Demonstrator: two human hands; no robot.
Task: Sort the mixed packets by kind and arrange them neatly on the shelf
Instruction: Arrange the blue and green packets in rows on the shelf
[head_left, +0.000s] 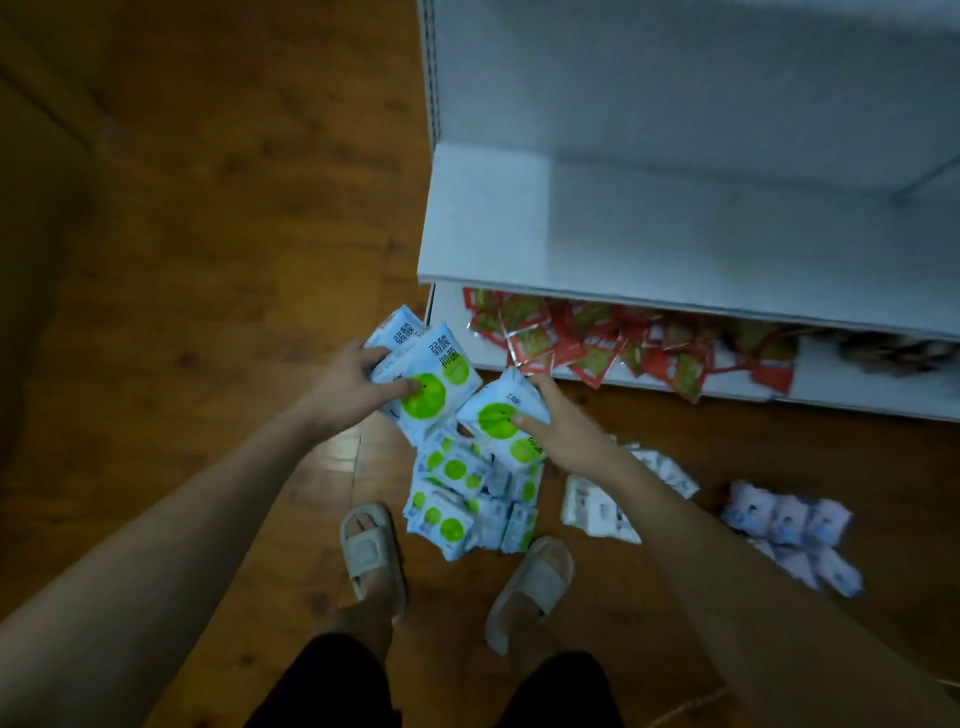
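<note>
Left hand (358, 382) grips 2 green-dot packets (426, 379), thumb on top. Right hand (558, 426) grips 1 more packet (501, 415). Both held above green-dot pile (467, 499) on floor (208, 260), by slippers (371, 551). Red packets (597, 338) heaped on bottom shelf (857, 389).

Green-dotted white packets (426, 379) are held above a floor pile of the same kind (467, 499). Red-green sachets (613, 338) lie jumbled on the white shelf's (883, 389) bottom board; pale lilac packets (789, 525) lie on the floor.
</note>
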